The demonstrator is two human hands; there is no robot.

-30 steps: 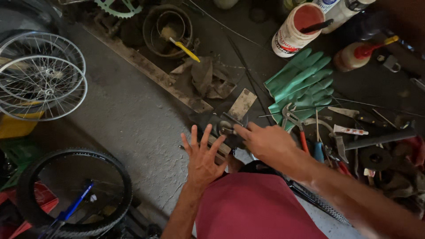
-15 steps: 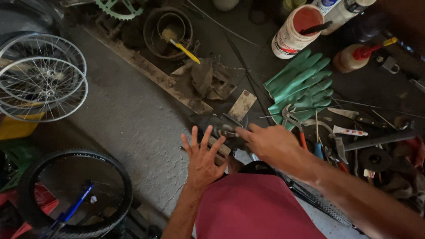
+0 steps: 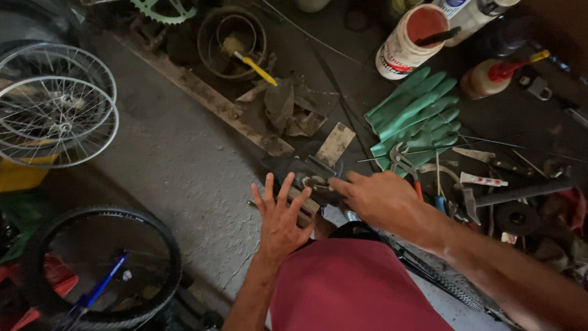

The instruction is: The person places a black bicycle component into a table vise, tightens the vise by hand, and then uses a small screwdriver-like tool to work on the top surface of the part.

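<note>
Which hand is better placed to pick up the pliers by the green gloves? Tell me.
Right. The right hand lies close beside the pliers and the green gloves. The left hand is spread open farther away, with the right hand between it and the pliers.

Green rubber gloves (image 3: pixel 416 113) lie on the dark, grimy tabletop (image 3: pixel 539 116). The tub (image 3: pixel 409 41) is white with a red lid. A yellow-handled tool (image 3: pixel 256 68) sits in a rusty brown can (image 3: pixel 233 37). Pliers (image 3: pixel 409 168) have red grips. The floor (image 3: pixel 165 159) is speckled grey. The near garment (image 3: pixel 355 285) is maroon; the far sprocket (image 3: pixel 160 8) is pale green.
</note>
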